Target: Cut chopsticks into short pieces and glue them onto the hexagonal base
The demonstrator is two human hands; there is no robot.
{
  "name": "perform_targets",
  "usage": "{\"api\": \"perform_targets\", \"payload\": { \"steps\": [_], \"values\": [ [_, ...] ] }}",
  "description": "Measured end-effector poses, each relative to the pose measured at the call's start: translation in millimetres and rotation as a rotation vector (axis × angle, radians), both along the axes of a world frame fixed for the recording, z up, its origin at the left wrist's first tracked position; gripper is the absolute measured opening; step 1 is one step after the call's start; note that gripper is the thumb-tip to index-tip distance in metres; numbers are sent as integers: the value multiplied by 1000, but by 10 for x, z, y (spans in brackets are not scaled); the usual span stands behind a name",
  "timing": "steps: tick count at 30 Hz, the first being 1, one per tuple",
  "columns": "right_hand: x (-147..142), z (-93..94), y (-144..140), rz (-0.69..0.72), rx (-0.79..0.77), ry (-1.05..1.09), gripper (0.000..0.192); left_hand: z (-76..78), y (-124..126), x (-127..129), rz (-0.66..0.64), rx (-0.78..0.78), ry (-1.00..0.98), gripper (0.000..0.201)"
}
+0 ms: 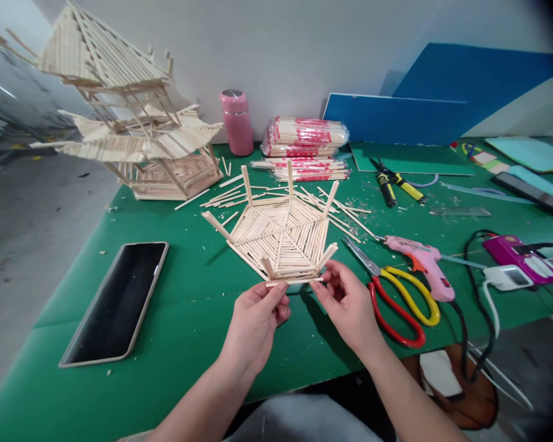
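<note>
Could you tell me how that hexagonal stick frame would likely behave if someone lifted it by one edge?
The hexagonal stick frame looks light, being thin wooden sticks. It is probably fragile: upright posts stand at its corners and could snap off. Its flat base suggests it would not roll. Both the left hand and right hand hold one stick against its edge.

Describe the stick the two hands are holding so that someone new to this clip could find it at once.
Start at the green table and find the flat hexagonal stick frame in its middle. At the frame's near edge, the left hand and right hand pinch a single thin wooden stick by its ends. Unlike the loose sticks scattered behind the frame, it is held level between the two hands.
</note>
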State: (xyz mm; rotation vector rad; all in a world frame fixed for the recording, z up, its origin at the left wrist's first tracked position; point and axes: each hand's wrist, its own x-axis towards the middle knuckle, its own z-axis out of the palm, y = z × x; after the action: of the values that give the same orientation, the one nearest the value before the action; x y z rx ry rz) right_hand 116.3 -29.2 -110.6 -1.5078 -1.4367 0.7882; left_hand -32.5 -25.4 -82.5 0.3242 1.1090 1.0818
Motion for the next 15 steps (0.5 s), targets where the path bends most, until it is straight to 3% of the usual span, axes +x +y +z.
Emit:
{"api": "perform_targets", "payload": {
  "steps": [4, 8, 15],
  "values": [
    [-3, -4, -13, -19, 2, -4, 33, 10, -9, -8, 9, -3, 8, 22],
    [10, -8, -35, -40, 10, -6, 21, 10, -21, -19, 13, -1, 8, 21],
    [10, 58, -53, 12, 65, -31, 11, 2, -31, -17, -6, -1, 1, 18]
  ]
}}
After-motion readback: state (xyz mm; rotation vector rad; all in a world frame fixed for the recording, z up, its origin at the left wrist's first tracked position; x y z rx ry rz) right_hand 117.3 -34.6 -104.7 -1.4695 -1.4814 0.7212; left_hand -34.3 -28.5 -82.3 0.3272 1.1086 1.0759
